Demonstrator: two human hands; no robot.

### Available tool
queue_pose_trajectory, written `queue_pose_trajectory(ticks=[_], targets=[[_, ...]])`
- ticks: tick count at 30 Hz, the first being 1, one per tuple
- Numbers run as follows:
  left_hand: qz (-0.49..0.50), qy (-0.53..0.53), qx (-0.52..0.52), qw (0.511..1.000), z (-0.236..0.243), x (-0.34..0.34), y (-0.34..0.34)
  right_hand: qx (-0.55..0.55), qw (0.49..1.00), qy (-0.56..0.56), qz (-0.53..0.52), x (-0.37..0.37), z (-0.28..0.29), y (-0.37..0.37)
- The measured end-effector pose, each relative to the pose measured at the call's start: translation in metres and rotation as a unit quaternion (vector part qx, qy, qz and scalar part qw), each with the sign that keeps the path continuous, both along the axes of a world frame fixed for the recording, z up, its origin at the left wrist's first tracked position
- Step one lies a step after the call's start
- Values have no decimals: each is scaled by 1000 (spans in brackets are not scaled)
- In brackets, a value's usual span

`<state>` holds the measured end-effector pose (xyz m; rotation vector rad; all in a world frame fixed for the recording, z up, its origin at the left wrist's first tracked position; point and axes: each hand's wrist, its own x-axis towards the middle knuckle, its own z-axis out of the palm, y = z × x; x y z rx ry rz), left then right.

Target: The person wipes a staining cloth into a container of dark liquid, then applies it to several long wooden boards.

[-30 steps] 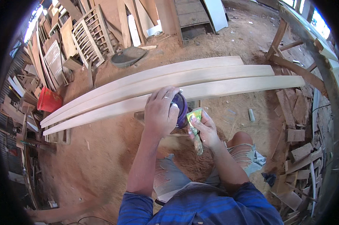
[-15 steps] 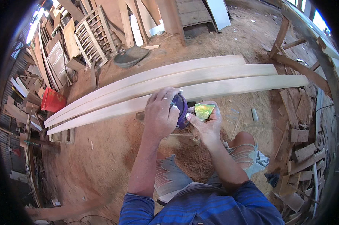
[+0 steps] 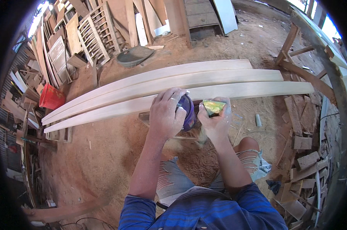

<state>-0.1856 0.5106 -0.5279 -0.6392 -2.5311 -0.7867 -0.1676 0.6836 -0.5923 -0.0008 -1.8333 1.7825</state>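
A round purple container (image 3: pixel 189 119) is gripped by the left hand (image 3: pixel 166 112); a flat, tapering yellow-green tool (image 3: pixel 214 106) is held beside it by the right hand (image 3: pixel 217 122), wide edge foremost.

The left hand (image 3: pixel 167 113) grips a purple container (image 3: pixel 189 114), near the right hand (image 3: pixel 218 118), which holds a flat yellow-green piece (image 3: pixel 213 106). On their far side, three long pale boards (image 3: pixel 246 90) run left to right. A red bucket (image 3: pixel 52 97) sits left, a dark basin (image 3: pixel 133 56) farther off, and wood offcuts (image 3: pixel 308 160) lie piled at right.
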Motion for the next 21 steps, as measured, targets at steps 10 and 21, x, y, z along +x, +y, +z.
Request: queue_pose_trajectory(ticks=[10, 21], targets=[[-16, -9, 13, 1000, 1, -1, -2, 8, 999, 5, -35, -21, 9, 10], [-144, -55, 2, 988, 15, -3, -21, -10, 992, 37, -117, -43, 18, 74]])
